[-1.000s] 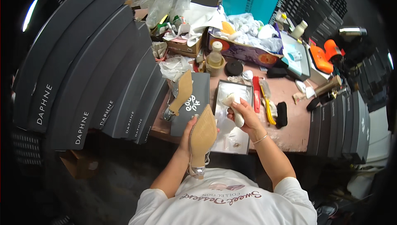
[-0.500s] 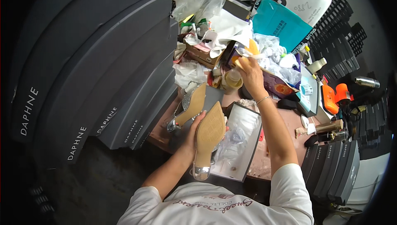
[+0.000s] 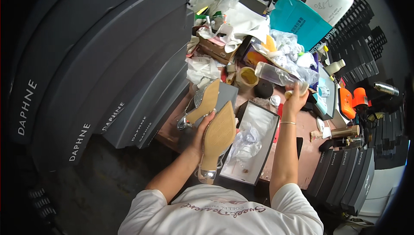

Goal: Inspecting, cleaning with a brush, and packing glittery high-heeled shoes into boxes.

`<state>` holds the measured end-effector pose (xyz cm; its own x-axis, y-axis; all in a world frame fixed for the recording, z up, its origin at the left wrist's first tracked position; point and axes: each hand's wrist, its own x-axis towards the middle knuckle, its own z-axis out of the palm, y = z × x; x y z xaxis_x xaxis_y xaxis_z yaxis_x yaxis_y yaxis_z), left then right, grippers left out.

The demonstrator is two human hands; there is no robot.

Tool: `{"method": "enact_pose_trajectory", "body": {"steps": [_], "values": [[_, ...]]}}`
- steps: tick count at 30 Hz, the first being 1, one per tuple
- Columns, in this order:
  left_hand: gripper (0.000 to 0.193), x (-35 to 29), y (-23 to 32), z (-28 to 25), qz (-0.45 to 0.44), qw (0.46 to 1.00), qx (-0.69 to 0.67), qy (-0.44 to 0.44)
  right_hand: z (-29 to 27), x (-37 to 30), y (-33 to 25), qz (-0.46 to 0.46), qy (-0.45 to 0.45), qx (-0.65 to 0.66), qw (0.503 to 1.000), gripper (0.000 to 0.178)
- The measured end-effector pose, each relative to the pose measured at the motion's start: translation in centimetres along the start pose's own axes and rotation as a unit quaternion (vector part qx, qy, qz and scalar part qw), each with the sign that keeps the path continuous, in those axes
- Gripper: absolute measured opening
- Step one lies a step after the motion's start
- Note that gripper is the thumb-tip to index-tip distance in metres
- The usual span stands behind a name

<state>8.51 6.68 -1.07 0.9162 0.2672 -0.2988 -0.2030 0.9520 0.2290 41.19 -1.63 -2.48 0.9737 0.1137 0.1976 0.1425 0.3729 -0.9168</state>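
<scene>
My left hand (image 3: 200,136) is closed round a sandal (image 3: 218,133), its tan sole turned up and its shiny silver heel toward me. Just left of it, a second sandal (image 3: 207,101) with a glittery upper also shows its sole. I cannot tell whether my left fingers hold that one too. Over the right part of the table, my right hand (image 3: 295,100) grips a clear bottle (image 3: 276,74), tilted nearly sideways. Something small and tan shows at its fingers. A yellowish tape roll (image 3: 247,78) stands left of the bottle.
An open shoebox (image 3: 269,138) with crumpled white paper lies between my forearms. Tall stacks of dark shoeboxes (image 3: 108,66) line the left; more boxes (image 3: 345,174) stand at right. Behind are a paper-filled purple carton (image 3: 254,58), a teal bag (image 3: 297,21) and an orange tape dispenser (image 3: 346,102).
My right hand has moved right and toward me from beside the tape roll, and the bottle now shows lengthwise in it. My left hand keeps the sandal almost in place.
</scene>
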Motion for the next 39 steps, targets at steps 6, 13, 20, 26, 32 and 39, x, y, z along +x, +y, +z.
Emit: {"method": "enact_pose_trajectory", "body": {"steps": [6, 13, 20, 26, 32, 39], "values": [[0.063, -0.8, -1.5, 0.0, 0.007, 1.0, -0.013, 0.014, 2.9, -1.0, -0.2, -0.046, -0.096, -0.142, 0.984, 0.031], [0.065, -4.3, -2.4, 1.0, 0.06, 0.996, 0.017, 0.056, 9.1, -4.1, -0.7, -0.259, -0.297, -0.403, 0.826, 0.027], [0.065, -8.6, -4.7, -1.0, 0.036, 0.995, 0.042, 0.082, -0.2, -18.7, -10.3, -0.12, -0.504, -0.314, 0.795, 0.023], [0.056, -11.6, -9.4, -1.4, -0.047, 0.992, 0.097, 0.072, -5.2, -29.0, -14.6, -0.109, -0.632, -0.522, 0.562, 0.014], [0.051, -12.9, -11.3, 0.2, -0.089, 0.988, 0.124, 0.031, -9.2, -31.8, -17.2, -0.277, -0.556, -0.326, 0.713, 0.01], [0.056, -13.2, -11.8, -0.2, -0.049, 0.991, 0.106, 0.058, -9.8, -32.5, -16.2, -0.288, -0.517, -0.313, 0.743, 0.012]]}}
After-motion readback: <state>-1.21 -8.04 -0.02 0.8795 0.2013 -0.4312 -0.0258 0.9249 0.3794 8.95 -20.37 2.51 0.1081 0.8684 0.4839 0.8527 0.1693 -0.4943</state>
